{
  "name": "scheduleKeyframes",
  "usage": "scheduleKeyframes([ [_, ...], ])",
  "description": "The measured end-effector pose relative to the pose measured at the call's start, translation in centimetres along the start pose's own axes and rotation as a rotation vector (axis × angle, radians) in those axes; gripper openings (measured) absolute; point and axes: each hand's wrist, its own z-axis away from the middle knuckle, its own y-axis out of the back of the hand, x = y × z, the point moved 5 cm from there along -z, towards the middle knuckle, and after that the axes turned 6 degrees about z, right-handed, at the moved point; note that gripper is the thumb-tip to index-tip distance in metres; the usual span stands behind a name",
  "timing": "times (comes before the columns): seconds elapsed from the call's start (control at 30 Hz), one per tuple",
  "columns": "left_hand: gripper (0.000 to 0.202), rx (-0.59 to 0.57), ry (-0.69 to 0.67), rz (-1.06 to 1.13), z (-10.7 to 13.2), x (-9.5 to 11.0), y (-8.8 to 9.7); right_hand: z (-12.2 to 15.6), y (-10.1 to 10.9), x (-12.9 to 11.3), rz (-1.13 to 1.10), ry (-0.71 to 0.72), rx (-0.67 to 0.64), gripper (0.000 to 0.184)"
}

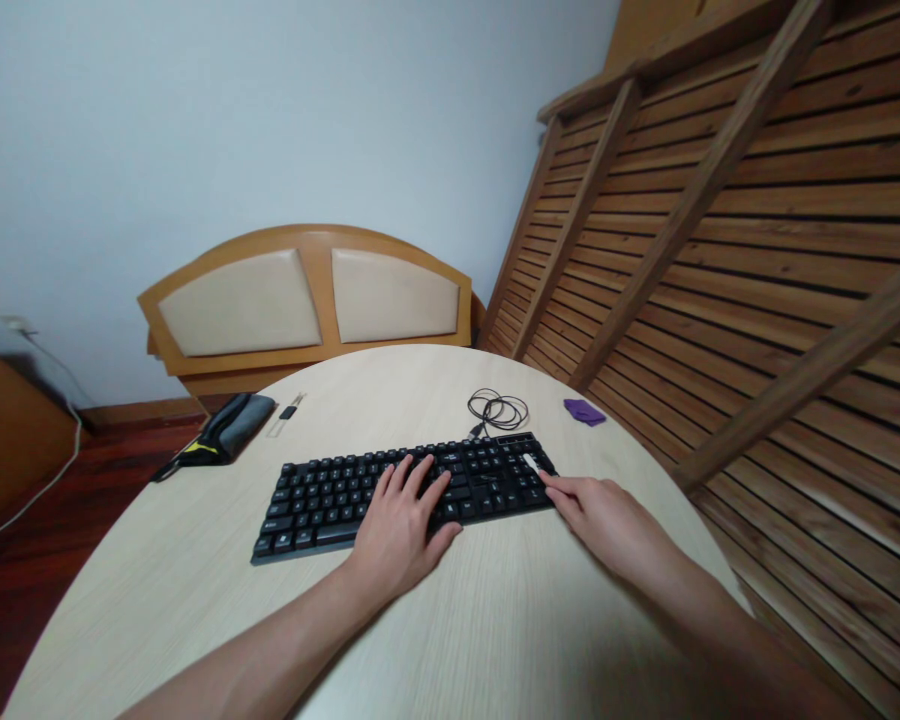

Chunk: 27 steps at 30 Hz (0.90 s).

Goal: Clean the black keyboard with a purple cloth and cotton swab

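Note:
A black computer keyboard (322, 495) lies slightly slanted on the round, pale wooden table. My left hand (401, 515) rests on its middle-right part with the fingers spread over the keys and the thumb beside the front edge. At the keyboard's right end, my right hand (600, 515) is closed on a slim white tool that looks like a small brush (532, 464). Its pale tip lies over the number pad keys, and the part inside my fingers is hidden. Behind the keyboard is its coiled black cable (499, 410).
On the table (157, 600), a dark pouch with a yellow patch (225, 430) lies at the left edge. Near it is a small black piece with wire loops (288, 412). A folded purple cloth (585, 412) lies at right. Beyond stand a wooden headboard (315, 290) and slatted wooden panel (720, 250).

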Motion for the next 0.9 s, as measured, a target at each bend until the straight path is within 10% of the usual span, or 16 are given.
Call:
scheduleKeyframes([
  [0.57,0.06,0.023,-0.013,-0.007,0.1,0.0,0.0,5.4,-0.1,0.6,-0.062,-0.047,0.021,0.04],
  [0.9,0.059,0.016,-0.007,-0.003,0.1,0.0,0.0,3.8,1.6,-0.4,-0.093,-0.104,-0.033,0.046],
])
